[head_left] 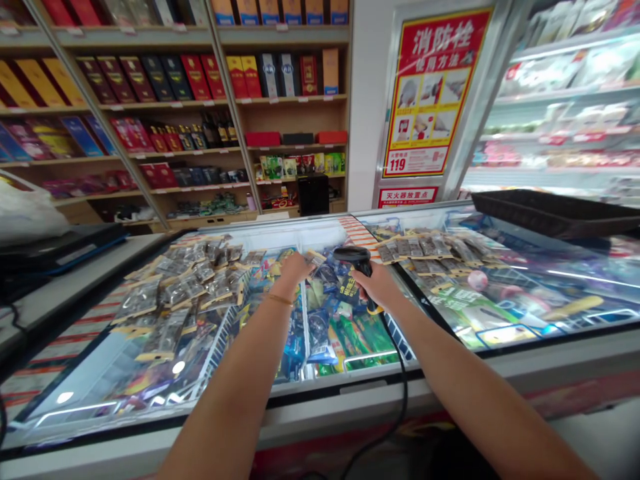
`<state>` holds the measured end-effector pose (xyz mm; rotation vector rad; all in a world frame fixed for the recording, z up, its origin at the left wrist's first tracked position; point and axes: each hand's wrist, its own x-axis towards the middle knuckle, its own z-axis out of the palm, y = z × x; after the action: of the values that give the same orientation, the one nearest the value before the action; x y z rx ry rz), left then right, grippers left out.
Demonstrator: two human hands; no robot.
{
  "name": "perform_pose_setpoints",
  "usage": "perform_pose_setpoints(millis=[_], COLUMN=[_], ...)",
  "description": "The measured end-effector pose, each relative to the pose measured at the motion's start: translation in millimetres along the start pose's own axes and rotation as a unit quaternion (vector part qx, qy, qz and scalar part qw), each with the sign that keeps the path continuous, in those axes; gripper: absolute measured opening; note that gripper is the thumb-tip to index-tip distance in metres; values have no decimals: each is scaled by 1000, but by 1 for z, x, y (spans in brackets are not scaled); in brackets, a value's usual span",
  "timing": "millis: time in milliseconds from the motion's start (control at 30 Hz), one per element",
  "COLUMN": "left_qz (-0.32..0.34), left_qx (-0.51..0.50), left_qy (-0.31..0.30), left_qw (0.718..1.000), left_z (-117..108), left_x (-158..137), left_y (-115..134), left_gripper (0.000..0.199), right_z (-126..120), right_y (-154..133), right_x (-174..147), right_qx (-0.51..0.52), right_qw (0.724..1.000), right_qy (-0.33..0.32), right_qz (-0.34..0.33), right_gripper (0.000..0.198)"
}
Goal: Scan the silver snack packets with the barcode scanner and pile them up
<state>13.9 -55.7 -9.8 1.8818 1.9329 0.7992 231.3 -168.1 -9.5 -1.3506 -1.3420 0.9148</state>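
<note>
In the head view my right hand (377, 285) is wrapped round the grip of a black handheld barcode scanner (352, 254), its head pointing left and its cable hanging over the freezer's front. My left hand (296, 270), with a thin bracelet at the wrist, reaches over the middle of the chest freezer. Its fingers are closed at the edge of a small clear and tan packet (315, 258), just left of the scanner. Some of those fingers are hidden behind the hand. Below both hands, bagged frozen goods (350, 337) lie in the freezer's wire baskets.
Many small packets (193, 277) are piled on the glass at left, with another pile (430, 248) at right. A black tray (555, 212) rests at the far right. A dark device (60, 250) and a white plastic bag (30, 212) stand at left. Stocked shelves (287, 100) line the back.
</note>
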Motion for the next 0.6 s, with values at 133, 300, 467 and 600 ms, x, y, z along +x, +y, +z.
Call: perform_pose_setpoints(millis=[133,300,467,600], left_qz=[-20,-64,-68,-55], left_qx=[-150,-420,-541,-570], left_qy=[95,136,150,163], left_qw=[984,895,825,803], left_z=[15,25,27,27], left_x=[7,17,21,19], left_y=[-4,-20,-30,-29], left_gripper=[14,25,27,21], right_z=[2,4,6,9], right_y=[-1,-5,-5,-4], right_x=[-1,-6,-12,-14], right_qx=[7,-15,-46,-54], right_qw=[1000,1000,998,998], right_qy=[5,-14,-31,-39], right_qz=[8,12,-11,-14], right_gripper=[15,17,15,15])
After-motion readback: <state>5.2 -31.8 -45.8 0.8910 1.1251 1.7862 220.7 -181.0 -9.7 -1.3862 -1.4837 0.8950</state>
